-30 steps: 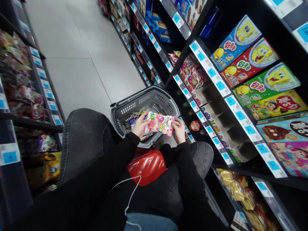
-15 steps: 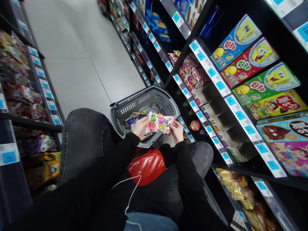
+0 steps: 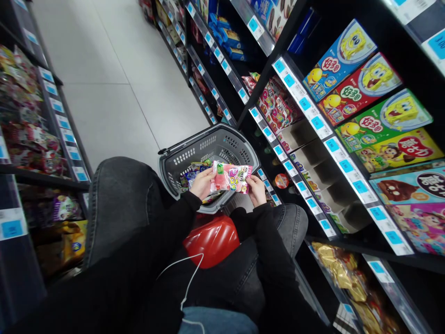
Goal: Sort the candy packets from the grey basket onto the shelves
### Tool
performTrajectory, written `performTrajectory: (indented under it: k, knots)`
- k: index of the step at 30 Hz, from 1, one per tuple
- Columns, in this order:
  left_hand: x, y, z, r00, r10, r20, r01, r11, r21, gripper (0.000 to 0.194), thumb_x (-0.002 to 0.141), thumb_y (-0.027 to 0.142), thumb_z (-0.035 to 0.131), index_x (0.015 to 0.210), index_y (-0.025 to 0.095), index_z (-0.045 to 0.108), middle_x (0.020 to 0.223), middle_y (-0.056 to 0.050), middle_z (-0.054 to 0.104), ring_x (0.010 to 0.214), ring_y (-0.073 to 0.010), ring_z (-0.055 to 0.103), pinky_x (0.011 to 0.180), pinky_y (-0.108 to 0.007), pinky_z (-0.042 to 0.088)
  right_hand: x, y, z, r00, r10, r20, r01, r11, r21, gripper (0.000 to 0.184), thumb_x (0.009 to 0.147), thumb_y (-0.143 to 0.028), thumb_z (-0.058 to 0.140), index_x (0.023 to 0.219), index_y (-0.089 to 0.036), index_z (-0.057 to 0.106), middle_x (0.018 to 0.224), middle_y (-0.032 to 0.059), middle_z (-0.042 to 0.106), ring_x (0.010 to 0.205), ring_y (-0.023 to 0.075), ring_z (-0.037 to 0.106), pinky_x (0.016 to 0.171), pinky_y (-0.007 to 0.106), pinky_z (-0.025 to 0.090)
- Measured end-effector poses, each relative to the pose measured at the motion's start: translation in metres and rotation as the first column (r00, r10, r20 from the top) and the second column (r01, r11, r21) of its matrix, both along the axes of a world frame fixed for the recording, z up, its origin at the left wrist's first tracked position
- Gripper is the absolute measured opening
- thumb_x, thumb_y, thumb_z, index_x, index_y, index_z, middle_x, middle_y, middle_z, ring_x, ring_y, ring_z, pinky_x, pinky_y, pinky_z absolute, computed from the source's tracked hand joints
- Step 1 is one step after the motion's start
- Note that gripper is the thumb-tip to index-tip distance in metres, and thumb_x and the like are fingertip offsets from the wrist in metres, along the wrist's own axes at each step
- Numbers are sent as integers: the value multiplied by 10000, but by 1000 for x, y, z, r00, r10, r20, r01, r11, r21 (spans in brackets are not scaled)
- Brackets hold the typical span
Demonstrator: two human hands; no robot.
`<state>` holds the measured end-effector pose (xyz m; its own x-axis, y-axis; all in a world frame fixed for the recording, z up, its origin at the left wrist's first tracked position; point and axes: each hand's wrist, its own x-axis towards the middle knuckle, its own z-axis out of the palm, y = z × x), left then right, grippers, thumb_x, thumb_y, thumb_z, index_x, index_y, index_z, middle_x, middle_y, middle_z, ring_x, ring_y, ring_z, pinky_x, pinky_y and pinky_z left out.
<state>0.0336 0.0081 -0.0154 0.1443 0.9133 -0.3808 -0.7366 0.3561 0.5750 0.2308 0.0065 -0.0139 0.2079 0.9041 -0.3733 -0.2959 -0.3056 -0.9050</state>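
A pink snack packet (image 3: 231, 177) is held flat between both my hands above a grey plastic shopping basket (image 3: 194, 150) on the floor. My left hand (image 3: 201, 183) grips its left end with curled fingers. My right hand (image 3: 256, 189) pinches its right end. Several more packets (image 3: 192, 172) lie inside the basket under the pink one. I am crouched, with my knees in dark jeans on either side and a red stool (image 3: 212, 239) beneath me.
Black shelves with blue price tags line both sides of the aisle. To the right stand colourful snack boxes (image 3: 368, 106) and pink packets (image 3: 276, 109); some cardboard trays (image 3: 313, 157) hold little. Bagged snacks (image 3: 31, 139) fill the left shelves. Grey tiled floor (image 3: 114, 83) stretches ahead.
The pink packet has shifted slightly in my hands and tilted a little; both hands keep hold of its ends over the basket.
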Motion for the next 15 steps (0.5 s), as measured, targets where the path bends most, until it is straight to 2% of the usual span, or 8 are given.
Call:
performTrajectory:
  k: [5,15]
  knots:
    - [0,0,-1,999,13,37,-12,999,-34,191,734,77,620,911,103,685,865,-93,725,752,-174,677,791,-335,547,-2,1,1,999,2,39,-4,999,52,224,546,-230,750,717,-136,640,696,5,669,624,115,582,632,250,482]
    - [3,-1,0,997,68,34,-65,995,-70,192,736,83,610,911,117,683,883,-99,721,817,-196,678,845,-380,527,-7,3,9,990,-33,137,23,997,68,190,569,-231,698,725,-139,641,680,12,663,623,125,574,615,250,475]
